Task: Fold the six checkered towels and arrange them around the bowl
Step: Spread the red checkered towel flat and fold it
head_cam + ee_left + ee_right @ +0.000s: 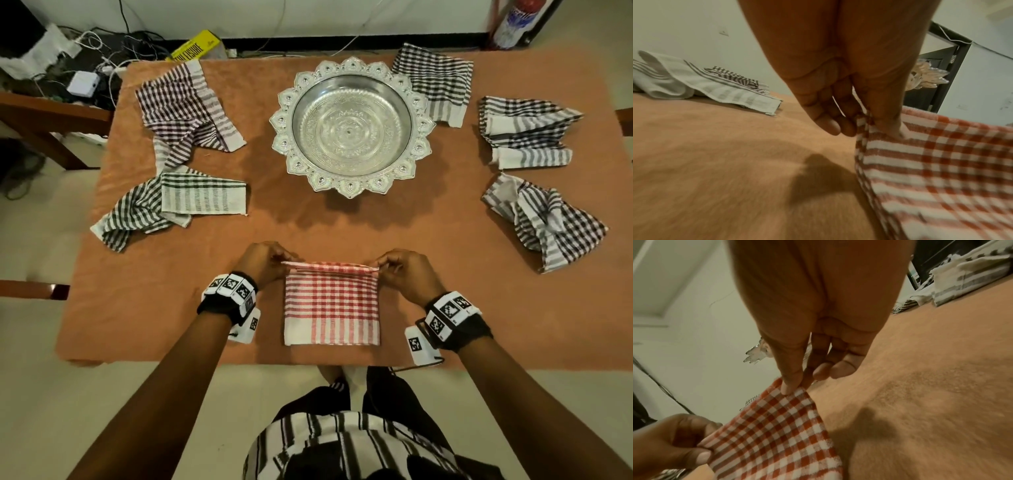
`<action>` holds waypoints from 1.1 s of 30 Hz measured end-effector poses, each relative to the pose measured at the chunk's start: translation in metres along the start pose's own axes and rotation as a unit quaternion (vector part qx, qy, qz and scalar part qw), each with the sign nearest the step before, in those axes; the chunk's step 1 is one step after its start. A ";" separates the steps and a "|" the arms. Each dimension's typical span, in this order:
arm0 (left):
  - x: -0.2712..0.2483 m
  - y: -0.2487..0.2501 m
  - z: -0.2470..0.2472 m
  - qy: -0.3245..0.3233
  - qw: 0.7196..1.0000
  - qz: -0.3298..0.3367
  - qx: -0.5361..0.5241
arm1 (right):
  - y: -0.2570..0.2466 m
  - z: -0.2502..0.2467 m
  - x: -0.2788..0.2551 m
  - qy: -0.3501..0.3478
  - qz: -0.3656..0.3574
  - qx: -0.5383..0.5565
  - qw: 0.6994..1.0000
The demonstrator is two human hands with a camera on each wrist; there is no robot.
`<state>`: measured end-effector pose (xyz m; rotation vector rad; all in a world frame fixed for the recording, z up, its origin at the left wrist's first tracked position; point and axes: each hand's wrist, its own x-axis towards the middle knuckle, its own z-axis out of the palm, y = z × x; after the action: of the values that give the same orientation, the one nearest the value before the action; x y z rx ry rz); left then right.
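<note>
A red checkered towel (pixel 331 305) lies at the near middle of the table, its far edge lifted. My left hand (pixel 265 265) pinches the far left corner of the red towel (pixel 931 162) between thumb and fingers. My right hand (pixel 399 270) pinches the far right corner of that towel (pixel 772 426). The silver bowl (pixel 352 126) with a scalloped rim stands at the far middle. Two crumpled dark checkered towels (pixel 186 106) (pixel 164 205) lie at the left, and three (pixel 436 80) (pixel 527 132) (pixel 548 222) at the right.
The table wears an orange-brown cloth (pixel 137 308). Cables and a white box (pixel 82 84) litter the floor at the back left, beside a yellow package (pixel 195 46). A wooden chair part (pixel 34 116) stands at the left. A red cylinder (pixel 513 24) stands at the back right.
</note>
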<state>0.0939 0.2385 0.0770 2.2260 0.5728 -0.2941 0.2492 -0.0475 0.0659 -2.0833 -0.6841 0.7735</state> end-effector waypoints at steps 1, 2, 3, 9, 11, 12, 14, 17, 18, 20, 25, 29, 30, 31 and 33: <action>-0.009 -0.002 0.005 0.030 0.998 0.024 0.047 | 0.000 0.000 -0.006 0.001 -0.015 -0.012 1.000; -0.022 -0.005 0.011 0.061 0.992 0.042 0.106 | 0.001 0.000 -0.012 -0.004 -0.022 -0.018 1.000; -0.035 -0.008 0.019 0.086 0.981 0.046 0.166 | 0.003 0.000 -0.019 -0.012 -0.023 -0.023 0.999; -0.103 -0.033 0.079 0.138 0.967 0.091 0.193 | 0.027 0.021 -0.064 -0.035 0.001 0.074 0.997; -0.117 -0.039 0.092 0.134 0.969 0.109 0.178 | 0.037 0.029 -0.074 -0.026 0.001 0.071 0.997; -0.122 -0.040 0.096 0.138 0.969 0.117 0.166 | 0.043 0.033 -0.079 -0.024 -0.003 0.058 0.998; -0.129 -0.040 0.101 0.142 0.970 0.126 0.150 | 0.052 0.037 -0.088 -0.026 -0.005 0.034 0.999; -0.132 -0.046 0.106 0.131 0.973 0.124 0.142 | 0.063 0.039 -0.096 -0.028 -0.009 0.005 1.000; -0.132 -0.048 0.107 0.127 0.974 0.118 0.145 | 0.065 0.039 -0.097 -0.029 -0.016 -0.008 0.999; -0.130 -0.050 0.106 0.119 0.975 0.105 0.157 | 0.068 0.040 -0.097 -0.038 -0.025 -0.019 0.999; -0.130 -0.053 0.104 0.107 0.977 0.093 0.160 | 0.064 0.039 -0.098 -0.061 -0.032 -0.072 0.995; -0.133 -0.055 0.105 0.094 0.981 0.087 0.146 | 0.043 0.032 -0.103 -0.081 -0.017 -0.216 0.973; -0.137 -0.054 0.104 0.105 0.980 0.087 0.146 | 0.033 0.029 -0.105 -0.062 -0.027 -0.264 0.962; -0.140 -0.050 0.104 0.129 0.978 0.088 0.141 | 0.022 0.028 -0.107 -0.034 -0.038 -0.296 0.954; -0.140 -0.032 0.102 0.205 0.968 0.089 0.117 | -0.008 0.031 -0.109 0.022 -0.070 -0.324 0.943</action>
<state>-0.0457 0.1371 0.0435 2.5675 0.5721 0.2107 0.1524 -0.1028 0.0886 -2.5851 -1.1664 0.4490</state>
